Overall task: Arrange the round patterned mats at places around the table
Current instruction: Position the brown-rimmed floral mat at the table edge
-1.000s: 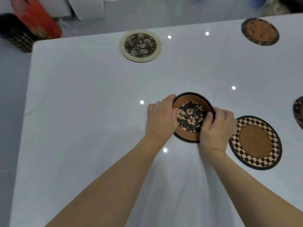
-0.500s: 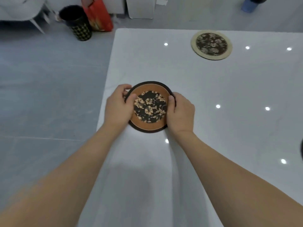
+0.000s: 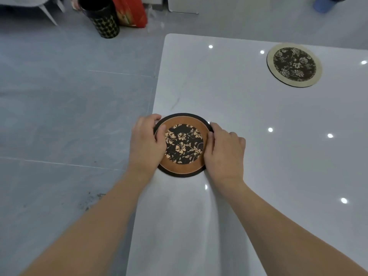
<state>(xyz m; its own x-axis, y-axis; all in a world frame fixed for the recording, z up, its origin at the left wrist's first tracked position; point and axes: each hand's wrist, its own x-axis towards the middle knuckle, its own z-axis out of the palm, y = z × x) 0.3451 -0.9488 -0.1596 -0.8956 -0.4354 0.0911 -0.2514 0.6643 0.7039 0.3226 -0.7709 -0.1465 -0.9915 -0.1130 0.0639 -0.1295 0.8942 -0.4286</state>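
Observation:
A round mat with a black rim, a brown ring and a black floral centre [image 3: 184,145] lies on the white table [image 3: 249,120], close to its left edge. My left hand [image 3: 146,145] grips the mat's left side, thumb on top. My right hand [image 3: 224,150] holds its right side, fingers curled at the rim. A second round mat with a cream rim and dark floral centre [image 3: 294,65] lies flat at the far right of the table, away from both hands.
The table's left edge runs just beside my left hand, with grey tiled floor [image 3: 69,116] beyond it. On the floor at the back stand a black patterned bin [image 3: 103,18] and a red bag [image 3: 130,11].
The mat has travelled leftward in both hands, from beside a checkered mat to the table's left edge. The view turned left, so the checkered and brown mats are out of frame.

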